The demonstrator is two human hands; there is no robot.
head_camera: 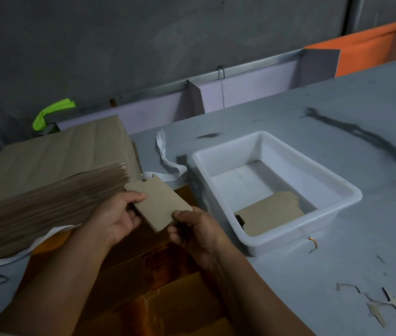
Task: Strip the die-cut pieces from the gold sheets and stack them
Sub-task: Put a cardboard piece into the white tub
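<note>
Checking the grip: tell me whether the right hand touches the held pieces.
Touching. Head view: the right hand pinches the held pieces at their near corner.

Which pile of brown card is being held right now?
The small tabbed pile, gripped between left hand and right hand. The cut pieces in the white tub and the tall sheet stack are in neither hand.

the die-cut piece (159, 202) shows a matt brown cardboard back, the gold sheets (167, 287) below are glossy foil, the tray (277, 241) smooth white plastic, the table (337, 238) scuffed matt grey.
</note>
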